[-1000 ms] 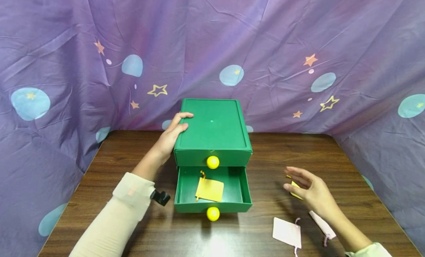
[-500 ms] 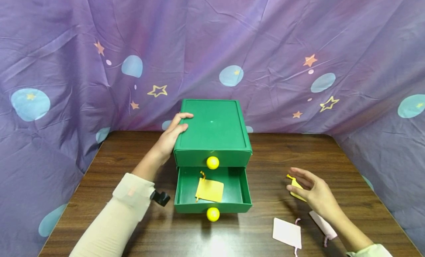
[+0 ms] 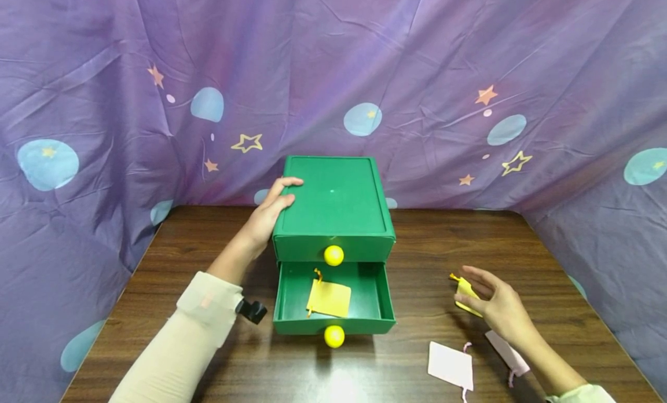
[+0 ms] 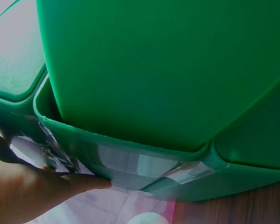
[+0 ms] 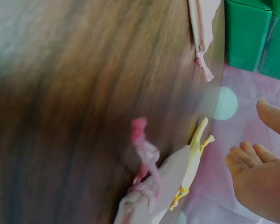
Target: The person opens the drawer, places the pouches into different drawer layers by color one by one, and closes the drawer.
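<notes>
Right hand (image 3: 495, 307) has dropped lower & slid right since 1 s ago, fingers loose and spread over the yellow pouch (image 3: 465, 290) on the table (image 3: 156, 287), w/o gripping it. Left hand (image 3: 268, 209) unchanged, flat against green drawer box (image 3: 333, 203). Rt wrist view alone shows pouch's yellow cord (image 5: 192, 161); lt wrist view shows clear tape on box edge. Bottom drawer (image 3: 385, 310) open w/ another yellow pouch (image 3: 329, 297); two pink pouches (image 3: 451, 365) near front. No legible writing.

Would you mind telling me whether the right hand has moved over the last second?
Yes. The right hand has drifted right and nearer the camera, farther from the green drawer box.
</notes>
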`<action>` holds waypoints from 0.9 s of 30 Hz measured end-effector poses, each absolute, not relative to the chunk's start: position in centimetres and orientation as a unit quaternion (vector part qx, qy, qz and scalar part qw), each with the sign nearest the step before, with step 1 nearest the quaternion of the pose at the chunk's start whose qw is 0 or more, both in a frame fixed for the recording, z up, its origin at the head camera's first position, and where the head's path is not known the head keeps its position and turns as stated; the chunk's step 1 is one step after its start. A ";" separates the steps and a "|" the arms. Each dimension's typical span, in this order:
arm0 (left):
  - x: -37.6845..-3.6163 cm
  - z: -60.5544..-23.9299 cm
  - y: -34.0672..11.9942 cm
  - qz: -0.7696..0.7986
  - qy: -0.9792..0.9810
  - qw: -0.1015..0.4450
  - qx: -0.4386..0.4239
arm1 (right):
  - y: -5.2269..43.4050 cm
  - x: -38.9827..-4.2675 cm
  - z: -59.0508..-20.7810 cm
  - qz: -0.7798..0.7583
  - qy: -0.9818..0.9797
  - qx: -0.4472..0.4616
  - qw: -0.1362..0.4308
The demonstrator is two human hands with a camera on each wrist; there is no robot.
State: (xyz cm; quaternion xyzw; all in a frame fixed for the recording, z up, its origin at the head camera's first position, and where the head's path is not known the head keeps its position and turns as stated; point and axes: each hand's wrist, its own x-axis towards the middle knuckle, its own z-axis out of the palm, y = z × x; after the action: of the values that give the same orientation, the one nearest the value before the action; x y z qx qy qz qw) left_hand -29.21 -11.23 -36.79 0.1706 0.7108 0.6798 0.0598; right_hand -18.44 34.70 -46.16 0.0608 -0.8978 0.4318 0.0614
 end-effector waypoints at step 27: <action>-29.2 -36.8 -11.1 0.685 0.706 0.063 0.166 | 36.4 -18.5 -47.9 0.369 -0.928 0.015 0.043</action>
State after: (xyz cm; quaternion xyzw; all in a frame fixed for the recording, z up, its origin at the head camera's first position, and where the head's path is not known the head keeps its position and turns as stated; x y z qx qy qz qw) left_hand -29.20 -11.15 -36.78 0.1661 0.7062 0.6854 0.0627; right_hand -18.48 36.35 -47.94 0.0154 -0.9282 0.3693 0.0434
